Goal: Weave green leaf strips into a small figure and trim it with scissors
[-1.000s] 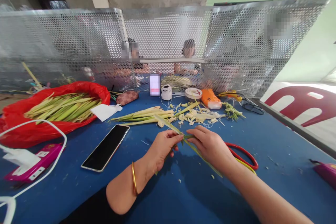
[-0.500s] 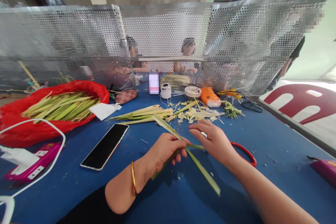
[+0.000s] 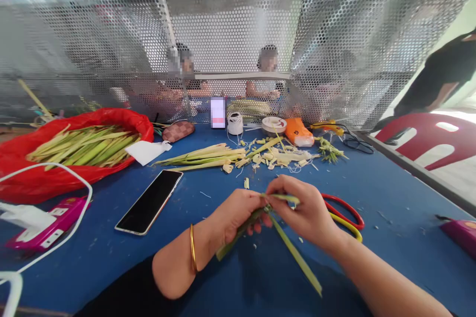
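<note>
Over the blue table (image 3: pixel 390 193), my left hand (image 3: pixel 238 215) and my right hand (image 3: pixel 303 208) pinch a folded green leaf strip (image 3: pixel 293 252) between them. Both hands are closed on it, fingertips meeting at the fold. One end of the strip runs down to the right, another pokes out below my left hand. A gold bangle sits on my left wrist. Red and yellow scissors (image 3: pixel 344 215) lie just right of my right hand.
A black phone (image 3: pixel 148 202) lies to the left. A red bag of green leaf strips (image 3: pixel 80 146) sits at far left, with a pink power strip (image 3: pixel 44 223) and white cable. Loose strips and cuttings (image 3: pixel 208 156), thread spools, an orange tool (image 3: pixel 299 134) and a perforated metal screen (image 3: pixel 238 54) stand behind. People sit beyond it.
The strip's long far end, which pointed up and left, is now folded down into my fingers. Both hands have drawn closer together and toward me.
</note>
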